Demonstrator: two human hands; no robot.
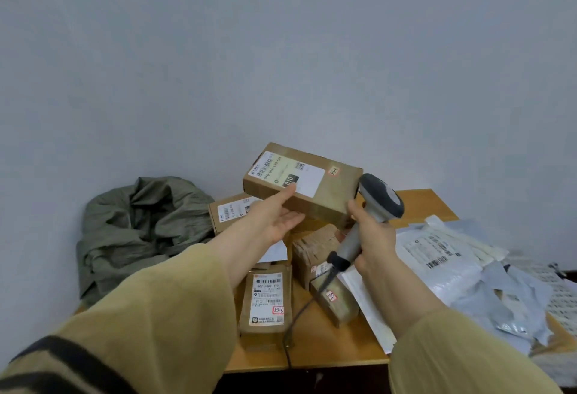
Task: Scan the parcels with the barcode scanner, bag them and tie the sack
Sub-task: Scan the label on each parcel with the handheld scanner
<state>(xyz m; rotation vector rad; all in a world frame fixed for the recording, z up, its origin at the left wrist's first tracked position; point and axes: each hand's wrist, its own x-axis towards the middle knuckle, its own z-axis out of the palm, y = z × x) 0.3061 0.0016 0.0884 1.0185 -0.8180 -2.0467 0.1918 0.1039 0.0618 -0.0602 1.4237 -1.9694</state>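
Left hand (pixel 276 217) fingers grasping cardboard parcel (pixel 301 183) mid-frame, right hand (pixel 373 239) clenched on barcode scanner (pixel 367 217), over worktop (pixel 327 347).

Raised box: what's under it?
The raised box rests on the left hand, thumb on its label. Beneath lie another labelled box and a taped parcel. The hand and box hide the rest.

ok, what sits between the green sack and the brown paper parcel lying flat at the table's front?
Head view: only the left forearm's sleeve crosses there, above the table; between green sack and brown paper parcel no other item shows.
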